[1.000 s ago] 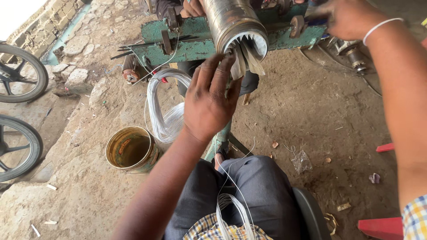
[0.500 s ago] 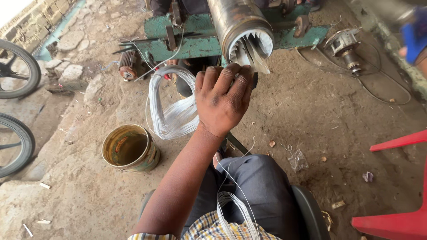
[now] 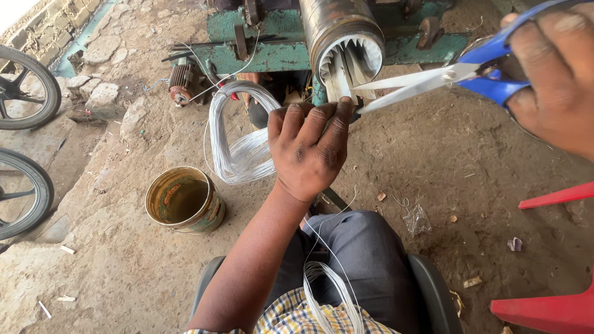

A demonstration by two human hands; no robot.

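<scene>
My left hand (image 3: 307, 148) is raised just below the open end of a metal motor stator cylinder (image 3: 340, 38), its fingers curled on white insulation strips (image 3: 342, 80) that stick out of the slots. My right hand (image 3: 547, 74) grips blue-handled scissors (image 3: 433, 79), whose blades point left and reach my left fingertips. A coil of silvery wire (image 3: 238, 136) hangs behind my left hand. More wire strands (image 3: 331, 291) lie over my lap.
A green metal stand (image 3: 272, 52) holds the cylinder. A rusty tin can (image 3: 184, 201) stands on the dirt floor at left. Two wheels (image 3: 21, 139) are at the left edge, a red plastic stool (image 3: 550, 306) at lower right, a small motor (image 3: 182, 80) near the stand.
My right hand has come back into view with the scissors, the blades now reaching my left fingers. My left hand stays at the cylinder's mouth, and the view has shifted slightly.
</scene>
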